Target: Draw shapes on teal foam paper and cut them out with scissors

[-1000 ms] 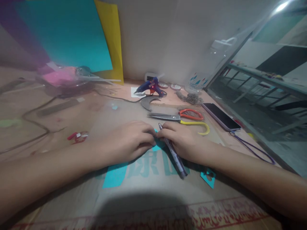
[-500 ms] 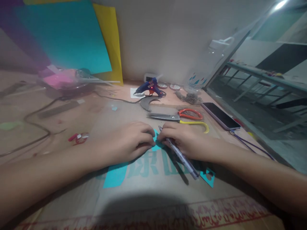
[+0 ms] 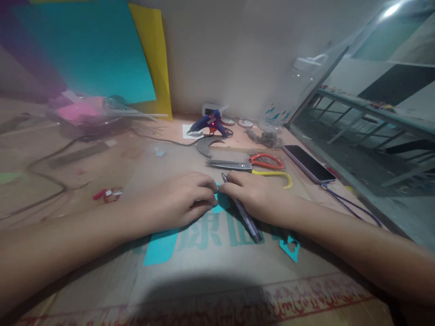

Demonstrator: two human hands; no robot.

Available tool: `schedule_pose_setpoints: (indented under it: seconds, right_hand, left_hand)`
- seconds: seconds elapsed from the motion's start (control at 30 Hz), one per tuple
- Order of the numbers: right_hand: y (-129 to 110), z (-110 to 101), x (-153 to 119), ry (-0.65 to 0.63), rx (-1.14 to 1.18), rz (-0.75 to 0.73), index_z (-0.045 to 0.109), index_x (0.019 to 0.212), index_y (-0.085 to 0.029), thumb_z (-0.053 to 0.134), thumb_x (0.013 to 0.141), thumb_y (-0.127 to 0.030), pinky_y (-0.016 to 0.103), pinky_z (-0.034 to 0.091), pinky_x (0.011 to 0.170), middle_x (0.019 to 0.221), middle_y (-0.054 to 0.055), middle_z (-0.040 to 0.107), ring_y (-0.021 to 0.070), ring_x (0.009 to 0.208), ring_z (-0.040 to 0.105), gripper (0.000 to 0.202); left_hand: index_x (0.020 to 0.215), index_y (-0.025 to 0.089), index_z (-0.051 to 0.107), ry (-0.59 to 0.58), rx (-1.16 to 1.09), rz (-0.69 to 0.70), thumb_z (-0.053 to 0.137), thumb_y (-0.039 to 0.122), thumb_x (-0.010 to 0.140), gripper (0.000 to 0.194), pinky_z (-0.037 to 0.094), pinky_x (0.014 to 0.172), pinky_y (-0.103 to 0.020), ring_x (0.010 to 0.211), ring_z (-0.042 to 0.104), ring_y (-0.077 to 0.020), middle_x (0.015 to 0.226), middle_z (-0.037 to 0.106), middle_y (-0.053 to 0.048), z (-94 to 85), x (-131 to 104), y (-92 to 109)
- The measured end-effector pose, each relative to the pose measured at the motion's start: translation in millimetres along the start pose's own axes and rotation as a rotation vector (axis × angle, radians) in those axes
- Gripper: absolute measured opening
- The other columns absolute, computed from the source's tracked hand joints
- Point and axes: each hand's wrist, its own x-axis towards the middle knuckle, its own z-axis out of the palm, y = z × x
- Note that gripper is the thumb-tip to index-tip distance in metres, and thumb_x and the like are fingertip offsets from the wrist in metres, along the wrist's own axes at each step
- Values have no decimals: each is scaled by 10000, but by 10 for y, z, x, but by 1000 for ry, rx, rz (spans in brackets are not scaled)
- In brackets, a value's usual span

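My left hand point(image 3: 185, 199) rests at the middle of the table, fingers bent and closed on the edge of a small teal paper piece point(image 3: 221, 203). Opposite it, my right hand point(image 3: 260, 192) grips a slim pen point(image 3: 245, 217), which slants with its lower end toward me. The right fingertips are beside the same paper piece; whether they touch it is hard to see. A larger teal paper strip point(image 3: 161, 246) lies below my left wrist. Under my right forearm is a teal scrap point(image 3: 286, 249) with a cut-out hole. Scissors point(image 3: 234, 165) with red and yellow handles lie just beyond both hands.
A blue glue gun point(image 3: 208, 122) stands near the wall, its cord running left. Behind the scissors is a grey crescent-shaped piece point(image 3: 205, 146). A phone point(image 3: 309, 164) lies at the right edge, near a clear bottle point(image 3: 280, 111). Teal and yellow sheets point(image 3: 102, 54) lean at back left.
The pen has tilted and turned in my right hand, its lower end moving up and left. My left hand keeps its hold on the paper. The whole view has shifted slightly.
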Motion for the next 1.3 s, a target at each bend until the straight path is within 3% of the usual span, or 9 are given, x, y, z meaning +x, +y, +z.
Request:
schedule_pose_setpoints:
  seconds: [0.2,0.37,0.57,0.73,0.93,1.07,1.17,1.27,1.3]
  right_hand:
    - [14,1,-12,-35,226,29,678,1008,-159,484,973,-95,255,412,666,895,47,599,158,752,559,207]
    - [21,109,-3,61,46,-25,685,1055,-162,363,1009,-120,292,400,653,875,67,595,194,750,524,328]
    - [39,77,-7,10,200,-8,669,1046,-190,433,991,-112,266,432,678,906,42,597,167,769,563,255]
    - [30,182,0,103,134,-10,670,1044,-191,414,995,-108,284,422,673,884,49,598,185,772,546,274]
    - [217,214,-34,220,314,204,648,1042,-191,584,963,-195,312,484,758,971,72,676,195,847,633,101]
    - [212,82,-58,355,392,308,676,1044,-186,583,975,-347,335,492,745,955,80,694,215,844,646,198]
    - [76,33,-26,268,654,422,698,965,-196,438,1029,-361,276,446,580,697,7,621,157,633,593,314]
    - [-34,89,35,205,902,531,595,909,-206,587,915,-278,228,370,480,613,-62,532,109,511,495,72]
    - [-48,119,54,217,959,538,546,870,-213,639,862,-251,217,353,469,621,-73,522,96,503,475,101]
  left_hand:
    - [951,180,760,6,-7,6,496,236,1005,275,537,876,-365,977,688,-233,1070,723,-108,8,2,-2]
    - [952,175,753,19,-9,1,514,240,998,252,538,867,-351,973,683,-227,1061,722,-107,16,-6,-17]
    - [953,196,755,2,-15,-2,526,227,993,235,534,884,-349,993,680,-223,1073,720,-98,2,-3,-13]
    - [964,192,756,-8,-16,-6,520,231,994,241,540,884,-354,993,679,-227,1085,717,-108,2,-8,-18]
    - [1019,206,752,26,-35,0,517,212,986,237,523,946,-369,1053,675,-224,1126,720,-91,35,-47,-58]
    - [993,174,731,49,-73,-17,516,225,989,221,534,916,-343,1006,686,-210,1085,722,-93,32,-43,-54]
    - [956,160,728,72,-84,-25,516,213,983,220,530,908,-337,990,679,-207,1070,712,-103,19,-32,-41]
    - [963,150,727,66,-84,-9,518,199,973,215,520,913,-348,999,665,-215,1054,708,-107,14,-33,-38]
    - [968,149,725,60,-86,-6,517,195,971,213,519,909,-349,994,663,-215,1043,709,-105,14,-36,-39]
